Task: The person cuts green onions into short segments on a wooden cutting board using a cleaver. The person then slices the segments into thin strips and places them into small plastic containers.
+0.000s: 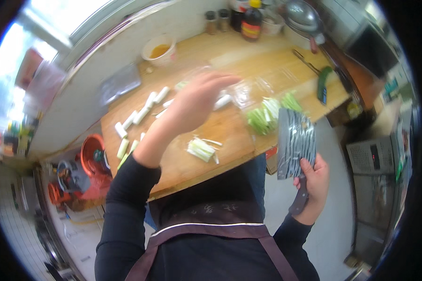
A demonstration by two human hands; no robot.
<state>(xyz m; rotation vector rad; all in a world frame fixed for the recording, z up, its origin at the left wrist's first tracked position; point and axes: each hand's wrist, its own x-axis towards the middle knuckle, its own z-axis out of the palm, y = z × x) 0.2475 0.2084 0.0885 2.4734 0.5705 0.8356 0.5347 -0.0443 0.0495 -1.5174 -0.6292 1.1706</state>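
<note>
My right hand (313,179) grips the dark handle of a cleaver (297,144), its broad blade raised off the counter's front edge. Over the wooden cutting board (228,140) reaches my left hand (200,100), blurred, with its fingers stretched to the right. A white leek piece (223,101) shows just below those fingers; whether they touch it is hidden. On the board's front part lies a small pile of leek shreds (201,149). Several short leek sections (140,115) are spread along its left side. More green and white shreds (263,117) sit right of the board.
Behind the board stand a white bowl of orange-brown liquid (160,51) and a dark sauce bottle (251,24). A flat plastic-covered package (121,84) lies at the left. Clear plastic wrap (244,93), a cucumber (324,80) and a metal pan (302,17) are at the right.
</note>
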